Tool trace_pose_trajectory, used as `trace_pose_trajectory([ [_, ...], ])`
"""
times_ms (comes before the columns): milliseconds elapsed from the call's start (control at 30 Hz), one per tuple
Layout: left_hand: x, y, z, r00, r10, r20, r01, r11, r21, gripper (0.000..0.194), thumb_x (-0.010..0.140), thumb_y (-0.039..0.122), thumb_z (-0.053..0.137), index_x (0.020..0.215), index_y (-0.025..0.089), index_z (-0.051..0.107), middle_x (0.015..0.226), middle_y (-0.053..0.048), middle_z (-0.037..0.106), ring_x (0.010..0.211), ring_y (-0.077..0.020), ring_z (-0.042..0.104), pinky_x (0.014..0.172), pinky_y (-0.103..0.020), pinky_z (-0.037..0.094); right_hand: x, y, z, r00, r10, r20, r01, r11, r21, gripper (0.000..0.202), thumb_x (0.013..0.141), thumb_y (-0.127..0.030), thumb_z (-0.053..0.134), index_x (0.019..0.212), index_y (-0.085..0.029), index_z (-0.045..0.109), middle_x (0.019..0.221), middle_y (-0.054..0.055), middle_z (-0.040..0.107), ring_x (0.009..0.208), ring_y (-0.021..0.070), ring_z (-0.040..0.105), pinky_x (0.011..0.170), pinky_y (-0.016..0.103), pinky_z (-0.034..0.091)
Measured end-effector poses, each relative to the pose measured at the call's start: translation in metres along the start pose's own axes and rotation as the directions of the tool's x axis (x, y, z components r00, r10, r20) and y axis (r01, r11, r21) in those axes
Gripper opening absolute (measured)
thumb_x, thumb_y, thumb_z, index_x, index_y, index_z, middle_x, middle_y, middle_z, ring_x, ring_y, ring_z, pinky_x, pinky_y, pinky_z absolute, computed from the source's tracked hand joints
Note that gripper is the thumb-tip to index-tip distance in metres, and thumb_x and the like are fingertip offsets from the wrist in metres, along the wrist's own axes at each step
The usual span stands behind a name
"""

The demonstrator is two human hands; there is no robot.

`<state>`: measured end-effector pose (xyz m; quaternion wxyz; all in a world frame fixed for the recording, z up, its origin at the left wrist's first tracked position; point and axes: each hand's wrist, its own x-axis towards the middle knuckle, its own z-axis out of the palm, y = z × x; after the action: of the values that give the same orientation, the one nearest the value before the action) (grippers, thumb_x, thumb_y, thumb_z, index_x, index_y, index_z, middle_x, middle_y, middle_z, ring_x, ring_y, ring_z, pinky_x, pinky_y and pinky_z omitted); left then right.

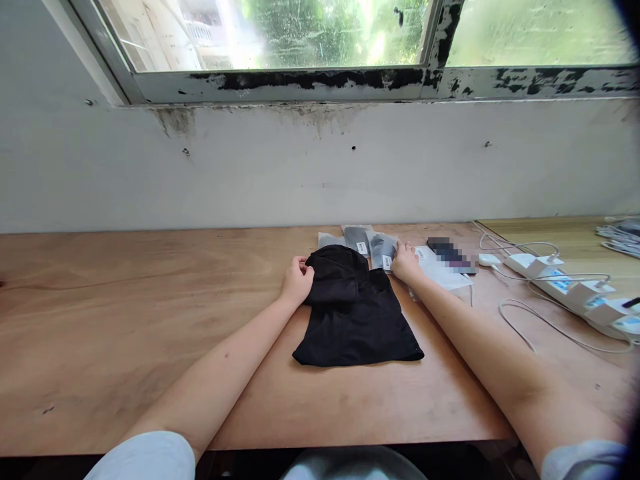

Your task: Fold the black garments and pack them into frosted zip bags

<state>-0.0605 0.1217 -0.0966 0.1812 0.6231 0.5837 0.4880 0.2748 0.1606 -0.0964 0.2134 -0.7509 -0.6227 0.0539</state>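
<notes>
A black garment (357, 333) lies on the wooden table, with its upper left part folded over into a bunched layer. My left hand (299, 280) is closed on the left edge of that folded part, thumb and fingers pinching the cloth. To the right of the garment, my right hand (406, 261) rests beside a clear plastic packet (381, 248) with a white label. Its fingers are slightly apart and touch or nearly touch the packet's right edge; I see no cloth in them. Behind the garment lie another labelled packet (357, 239) and a partly covered one (330, 239).
A white sheet or bag (445, 277) lies right of my right hand, under a dark, blurred-out phone-like object (450, 253). Farther right are a white power strip (575, 293) with chargers and looping cables. The wall (250, 167) and window border the table's back.
</notes>
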Motion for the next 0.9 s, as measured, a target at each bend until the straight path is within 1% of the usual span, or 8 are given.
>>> trace_pose_trajectory([
  [200,-0.005,0.007,-0.003,0.997,0.057,0.061,-0.064,0.990,0.126,0.037,0.083,0.040,0.065,0.114,0.019,0.065,0.079,-0.004,0.065,0.075,-0.0233,0.064,0.072,-0.036,0.049,-0.004,-0.003,0.000,1.000,-0.021,0.014,0.021,1.000,0.002,0.069,0.085,-0.014,0.044,0.152,-0.009,0.031,0.158,0.028,0.028,0.141,0.0433,0.035,0.109,0.060,0.031],
  [367,-0.005,0.010,-0.005,0.984,0.147,0.098,-0.157,0.983,0.095,0.016,0.090,0.032,0.057,0.093,0.020,0.067,0.087,-0.007,0.071,0.083,-0.0250,0.066,0.078,-0.037,0.050,-0.016,-0.016,-0.013,0.978,-0.136,-0.156,0.123,0.989,-0.085,0.047,0.088,-0.014,0.043,0.133,-0.016,0.055,0.159,0.017,0.034,0.150,0.0399,0.017,0.113,0.067,0.018],
  [467,-0.007,0.014,-0.008,0.977,0.194,0.083,-0.199,0.979,0.048,0.017,0.095,0.031,0.052,0.100,0.021,0.064,0.095,-0.008,0.071,0.090,-0.0260,0.067,0.081,-0.038,0.050,-0.030,-0.037,-0.023,0.908,-0.352,-0.225,0.359,0.933,-0.012,0.030,0.090,-0.021,0.049,0.115,-0.019,0.066,0.147,0.013,0.050,0.147,0.0346,0.025,0.116,0.057,0.023],
  [567,-0.012,0.019,-0.011,0.968,0.247,0.039,-0.247,0.969,0.005,0.021,0.100,0.032,0.045,0.113,0.023,0.059,0.099,-0.008,0.071,0.091,-0.0248,0.067,0.081,-0.037,0.050,-0.050,-0.063,-0.029,0.790,-0.588,-0.173,0.611,0.777,0.152,0.026,0.087,-0.027,0.060,0.112,-0.024,0.067,0.136,0.011,0.059,0.134,0.0325,0.043,0.111,0.053,0.034],
  [633,-0.015,0.022,-0.014,0.956,0.292,0.031,-0.292,0.956,-0.016,0.023,0.102,0.036,0.042,0.116,0.024,0.056,0.097,-0.006,0.070,0.089,-0.0232,0.067,0.080,-0.035,0.050,-0.064,-0.078,-0.029,0.708,-0.694,-0.133,0.698,0.660,0.278,0.033,0.084,-0.027,0.065,0.116,-0.025,0.066,0.134,0.010,0.059,0.128,0.0312,0.048,0.109,0.052,0.037],
  [700,-0.018,0.024,-0.017,0.939,0.343,0.034,-0.342,0.939,-0.036,0.024,0.103,0.039,0.039,0.115,0.025,0.055,0.096,-0.005,0.068,0.089,-0.0220,0.067,0.080,-0.034,0.050,-0.076,-0.088,-0.028,0.640,-0.764,-0.079,0.718,0.559,0.415,0.040,0.083,-0.030,0.069,0.122,-0.024,0.063,0.130,0.011,0.060,0.123,0.0299,0.053,0.106,0.049,0.042],
  [767,-0.020,0.024,-0.019,0.925,0.380,0.022,-0.379,0.924,-0.055,0.024,0.104,0.041,0.037,0.113,0.026,0.054,0.098,-0.005,0.067,0.090,-0.0213,0.066,0.081,-0.033,0.049,-0.084,-0.092,-0.025,0.607,-0.794,-0.005,0.669,0.508,0.542,0.046,0.085,-0.036,0.070,0.128,-0.023,0.059,0.124,0.011,0.063,0.110,0.0277,0.060,0.096,0.045,0.049],
  [900,-0.017,0.022,-0.017,0.931,0.364,-0.009,-0.364,0.929,-0.071,0.023,0.104,0.040,0.036,0.112,0.026,0.052,0.097,-0.004,0.065,0.089,-0.0201,0.065,0.081,-0.033,0.049,-0.091,-0.092,-0.013,0.639,-0.763,0.096,0.520,0.521,0.677,0.053,0.091,-0.037,0.062,0.140,-0.022,0.048,0.109,0.008,0.065,0.090,0.0218,0.063,0.082,0.038,0.054],
])
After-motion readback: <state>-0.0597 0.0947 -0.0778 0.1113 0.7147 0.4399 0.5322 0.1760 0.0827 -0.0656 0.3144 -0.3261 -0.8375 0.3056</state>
